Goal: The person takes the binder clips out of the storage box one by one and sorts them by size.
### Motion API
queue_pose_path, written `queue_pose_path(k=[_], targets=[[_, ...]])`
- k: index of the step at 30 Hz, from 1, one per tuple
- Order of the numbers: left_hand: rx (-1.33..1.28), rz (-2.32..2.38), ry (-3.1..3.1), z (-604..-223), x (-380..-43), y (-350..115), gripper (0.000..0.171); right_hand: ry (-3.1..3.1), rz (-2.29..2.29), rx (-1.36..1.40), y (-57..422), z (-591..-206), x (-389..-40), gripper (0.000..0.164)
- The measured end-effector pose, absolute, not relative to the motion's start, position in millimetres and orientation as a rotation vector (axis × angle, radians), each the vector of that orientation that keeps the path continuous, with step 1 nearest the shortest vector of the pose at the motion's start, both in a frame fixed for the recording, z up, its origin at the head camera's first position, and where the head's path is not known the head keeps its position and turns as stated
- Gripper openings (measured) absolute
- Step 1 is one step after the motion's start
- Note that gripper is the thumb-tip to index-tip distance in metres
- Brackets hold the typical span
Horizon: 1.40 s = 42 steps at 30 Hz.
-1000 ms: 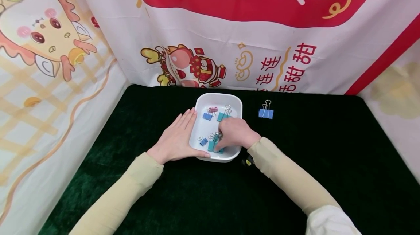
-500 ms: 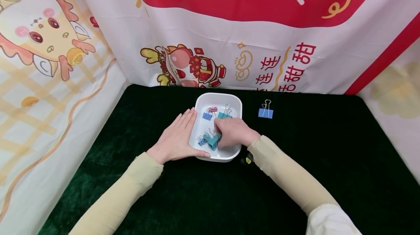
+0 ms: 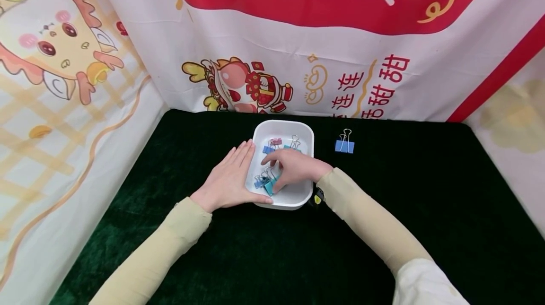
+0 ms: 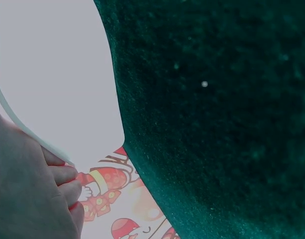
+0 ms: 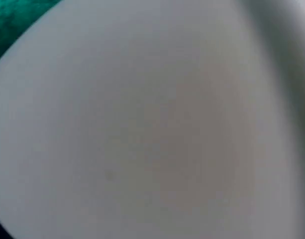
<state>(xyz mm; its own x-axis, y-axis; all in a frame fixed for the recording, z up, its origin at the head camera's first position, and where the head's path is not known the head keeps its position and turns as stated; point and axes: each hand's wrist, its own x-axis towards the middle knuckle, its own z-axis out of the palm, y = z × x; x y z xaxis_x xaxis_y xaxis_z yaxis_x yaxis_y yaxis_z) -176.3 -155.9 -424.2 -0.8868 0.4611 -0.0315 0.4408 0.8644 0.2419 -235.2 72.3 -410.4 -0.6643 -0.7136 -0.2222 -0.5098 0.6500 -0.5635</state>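
A white plastic tray [image 3: 308, 153] stands on the dark cloth in the head view. My left hand [image 3: 227, 179] lies flat along its left side, fingers straight, thumb over the near-left rim. In the left wrist view that hand [image 4: 35, 184] is against the tray's outer wall [image 4: 57, 74]. My right hand [image 3: 295, 168] is inside the tray, forefinger and thumb spread around teal binder clips [image 3: 269, 187], the thumb touching one. Small blue clips [image 3: 259, 182] lie left of these. Farther back are a pink clip [image 3: 276, 141], a blue clip [image 3: 268, 149] and a teal clip [image 3: 293, 146], partly covered by the hand.
A larger blue binder clip [image 3: 344, 146] stands on the green cloth [image 3: 238, 257] right of the tray. Printed curtains [image 3: 255, 26] hang behind and at the sides. Blurred pale surface fills most of the right wrist view.
My right hand has moved left within the tray, its fingers spreading wider. The near teal clips have shifted left against the small blue ones. The left hand has stayed put.
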Motion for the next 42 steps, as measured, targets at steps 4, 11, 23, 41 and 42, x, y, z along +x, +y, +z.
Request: queue_pose_path(k=[4,11,23,41,42], targets=[[0.722,0.352,2.948,-425,-176,-156,0.135,2.415,-0.542,-0.968,67,-414,-237,0.072],[0.727,0.355,2.960,-426,-176,-157,0.136,2.432,-0.504,-0.912,59,-419,-238,0.068],[0.722,0.318,2.962,-426,-176,-155,0.139,2.497,-0.481,-0.841,61,-420,-236,0.066],[0.702,0.337,2.959,-425,-175,-156,0.136,2.428,-0.571,-0.891,60,-420,-239,0.058],[0.702,0.337,2.959,-425,-175,-156,0.136,2.423,-0.583,-0.896,60,-420,-238,0.058]])
